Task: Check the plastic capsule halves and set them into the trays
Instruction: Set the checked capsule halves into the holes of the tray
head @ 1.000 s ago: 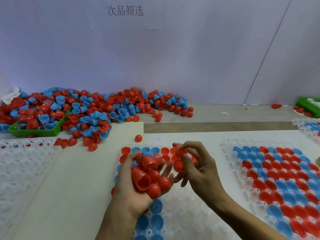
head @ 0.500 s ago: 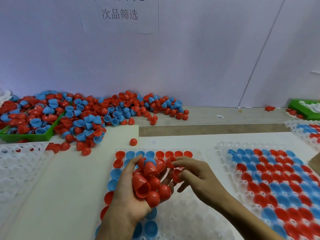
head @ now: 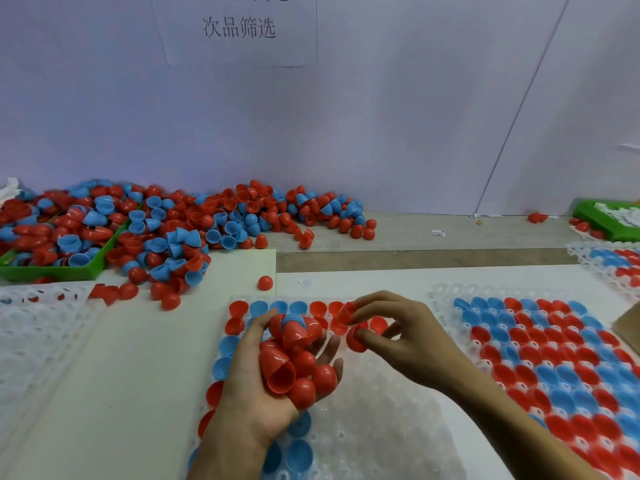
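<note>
Fingers (head: 363, 336) of right hand (head: 408, 341) pinching two small red plastic capsule halves (head: 346, 313) over clear dimpled tray (head: 381, 427); left hand (head: 263, 386) cupping heap of red halves (head: 294, 362). Light, stiff, slick-looking shells; rim pinch probably working best.

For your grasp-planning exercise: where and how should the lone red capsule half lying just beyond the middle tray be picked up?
The lone red capsule half rests dome up, rim on the table, apart from the pile. Come from straight above and pinch the dome's opposite sides low near the rim; the smooth rounded top would likely slip.
</note>
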